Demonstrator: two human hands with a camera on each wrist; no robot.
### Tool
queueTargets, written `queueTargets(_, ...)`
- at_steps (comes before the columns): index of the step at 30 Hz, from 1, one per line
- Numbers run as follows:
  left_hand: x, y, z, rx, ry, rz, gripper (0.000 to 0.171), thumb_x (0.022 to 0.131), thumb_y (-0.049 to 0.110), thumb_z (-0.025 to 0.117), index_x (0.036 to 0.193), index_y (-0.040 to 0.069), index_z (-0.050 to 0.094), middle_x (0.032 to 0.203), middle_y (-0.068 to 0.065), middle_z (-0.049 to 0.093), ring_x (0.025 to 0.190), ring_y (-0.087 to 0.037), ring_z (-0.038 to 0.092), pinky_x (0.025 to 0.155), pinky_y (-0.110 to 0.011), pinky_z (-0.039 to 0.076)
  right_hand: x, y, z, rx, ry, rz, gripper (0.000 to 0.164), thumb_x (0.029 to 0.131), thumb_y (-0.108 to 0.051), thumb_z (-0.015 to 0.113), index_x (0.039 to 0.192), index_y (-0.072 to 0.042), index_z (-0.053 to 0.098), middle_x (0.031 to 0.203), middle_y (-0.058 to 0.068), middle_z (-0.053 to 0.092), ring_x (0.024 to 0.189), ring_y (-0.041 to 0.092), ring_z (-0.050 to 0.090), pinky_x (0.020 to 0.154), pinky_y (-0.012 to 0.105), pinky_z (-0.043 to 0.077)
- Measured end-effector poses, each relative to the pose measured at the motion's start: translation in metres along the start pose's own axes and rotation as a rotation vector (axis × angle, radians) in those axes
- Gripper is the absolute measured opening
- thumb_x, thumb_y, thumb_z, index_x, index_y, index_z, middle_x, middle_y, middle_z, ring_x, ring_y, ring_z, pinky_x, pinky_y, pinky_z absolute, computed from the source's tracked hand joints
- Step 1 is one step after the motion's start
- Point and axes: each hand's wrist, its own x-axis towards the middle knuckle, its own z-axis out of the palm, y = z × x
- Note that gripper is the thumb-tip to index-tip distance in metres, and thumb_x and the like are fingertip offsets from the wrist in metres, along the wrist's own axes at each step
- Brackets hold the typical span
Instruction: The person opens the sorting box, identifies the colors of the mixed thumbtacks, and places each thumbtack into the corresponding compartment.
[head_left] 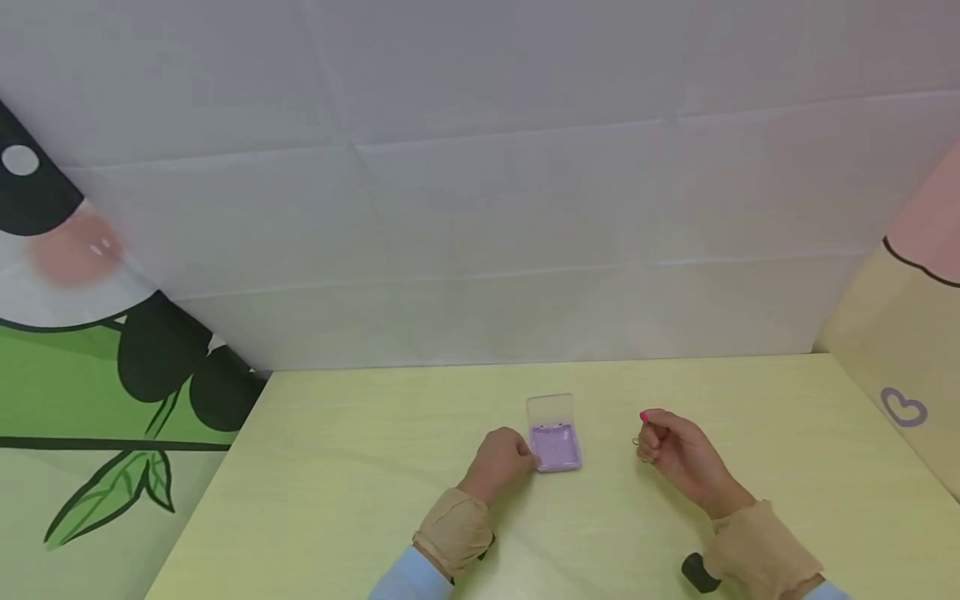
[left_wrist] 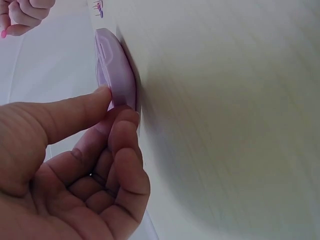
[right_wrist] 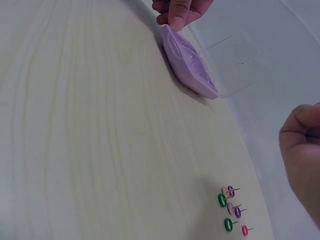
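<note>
A small purple case (head_left: 556,448) stands on the table with its clear hinged lid (head_left: 550,408) raised. My left hand (head_left: 504,461) pinches the near left corner of the case between thumb and fingertips. In the left wrist view the thumb lies on the rim of the case (left_wrist: 117,70). To the right of the case, my right hand (head_left: 688,458) is raised, fingers curled, pinching a pink thumbtack (head_left: 643,416) at its fingertips. Several coloured thumbtacks (right_wrist: 231,205) lie on the table below the right hand, pins sticking out; the hand hides most of them in the head view.
The pale yellow wood-grain table (head_left: 360,467) extends around both hands. A white wall panel (head_left: 480,317) rises along its far edge. Printed side panels flank the table, the left one with green leaves (head_left: 112,500), the right one with a purple heart (head_left: 903,407).
</note>
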Motion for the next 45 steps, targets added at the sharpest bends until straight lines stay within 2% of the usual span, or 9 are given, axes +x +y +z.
queueTargets(8, -0.001, 0.002, -0.001, -0.002, 0.006, 0.006, 0.017, 0.078, 0.008, 0.073, 0.068, -0.006, 0.069, 0.068, -0.01, 0.064, 0.06, -0.014, 0.045, 0.055, -0.031, 0.044, 0.007, 0.007, 0.011, -0.21, 0.124, 0.015, 0.048, 0.102, 0.001, 0.027, 0.081, -0.014, 0.067, 0.06, -0.007, 0.049, 0.058, 0.015, 0.032, 0.065, 0.035, 0.02)
queueTargets(11, -0.001, 0.002, -0.001, -0.001, 0.007, 0.002, 0.017, 0.078, 0.008, 0.073, 0.068, -0.006, 0.07, 0.068, -0.01, 0.064, 0.059, -0.014, 0.045, 0.055, -0.03, 0.044, 0.01, 0.009, 0.015, -0.275, 0.193, 0.037, 0.043, 0.101, -0.001, 0.035, 0.082, -0.018, 0.07, 0.06, -0.011, 0.054, 0.057, 0.009, 0.039, 0.06, 0.029, 0.022)
queueTargets(16, -0.001, 0.002, 0.0, -0.003, 0.004, -0.006, 0.017, 0.078, 0.008, 0.073, 0.068, -0.006, 0.07, 0.068, -0.009, 0.063, 0.059, -0.014, 0.044, 0.054, -0.029, 0.042, 0.017, 0.013, 0.022, -0.414, 0.321, 0.109, 0.03, 0.098, -0.007, 0.049, 0.081, -0.02, 0.07, 0.057, -0.013, 0.053, 0.055, 0.004, 0.044, 0.054, 0.016, 0.041)
queueTargets(20, -0.002, 0.001, 0.0, -0.002, -0.001, -0.01, 0.017, 0.078, 0.008, 0.073, 0.069, -0.006, 0.07, 0.069, -0.011, 0.065, 0.059, -0.014, 0.045, 0.054, -0.03, 0.043, 0.024, 0.017, 0.028, -0.606, 0.391, 0.174, 0.015, 0.095, -0.013, 0.056, 0.09, -0.006, 0.067, 0.056, -0.011, 0.048, 0.055, 0.005, 0.043, 0.054, 0.019, 0.041)
queueTargets(22, -0.002, 0.001, 0.0, 0.001, -0.002, -0.008, 0.016, 0.078, 0.007, 0.073, 0.069, -0.006, 0.07, 0.069, -0.012, 0.066, 0.059, -0.014, 0.045, 0.054, -0.03, 0.044, 0.027, 0.02, 0.031, -0.726, 0.411, 0.201, 0.023, 0.094, -0.017, 0.058, 0.096, 0.005, 0.064, 0.056, -0.01, 0.046, 0.055, 0.007, 0.042, 0.057, 0.022, 0.04)
queueTargets(24, -0.002, 0.001, 0.0, 0.001, 0.0, -0.005, 0.016, 0.078, 0.007, 0.073, 0.069, -0.006, 0.07, 0.07, -0.013, 0.067, 0.059, -0.014, 0.046, 0.054, -0.03, 0.044, 0.03, 0.022, 0.034, -0.823, 0.426, 0.217, 0.034, 0.093, -0.02, 0.06, 0.102, 0.013, 0.061, 0.056, -0.009, 0.044, 0.055, 0.008, 0.042, 0.06, 0.026, 0.04)
queueTargets(27, -0.002, 0.001, 0.0, 0.004, 0.004, 0.001, 0.017, 0.078, 0.008, 0.073, 0.068, -0.006, 0.07, 0.07, -0.013, 0.067, 0.059, -0.014, 0.047, 0.055, -0.031, 0.045, 0.035, 0.026, 0.036, -0.903, 0.432, 0.225, 0.037, 0.092, -0.021, 0.061, 0.105, 0.014, 0.062, 0.056, -0.008, 0.044, 0.055, 0.009, 0.041, 0.064, 0.029, 0.041)
queueTargets(38, -0.001, 0.003, -0.002, -0.002, 0.006, 0.021, 0.019, 0.079, 0.007, 0.072, 0.065, -0.006, 0.069, 0.063, -0.006, 0.057, 0.056, -0.013, 0.044, 0.051, -0.027, 0.039, 0.056, 0.045, 0.039, -1.05, 0.444, 0.215, 0.025, 0.087, -0.018, 0.067, 0.095, 0.006, 0.071, 0.065, -0.001, 0.055, 0.062, 0.012, 0.047, 0.057, 0.026, 0.042)
queueTargets(45, -0.001, 0.003, -0.002, 0.009, 0.001, 0.024, 0.026, 0.079, 0.007, 0.071, 0.056, 0.0, 0.062, 0.057, 0.0, 0.047, 0.051, -0.011, 0.039, 0.048, -0.023, 0.032, 0.067, 0.055, 0.051, -1.239, 0.419, 0.195, 0.015, 0.083, -0.011, 0.068, 0.088, 0.002, 0.072, 0.065, 0.003, 0.057, 0.062, 0.012, 0.045, 0.057, 0.028, 0.039)
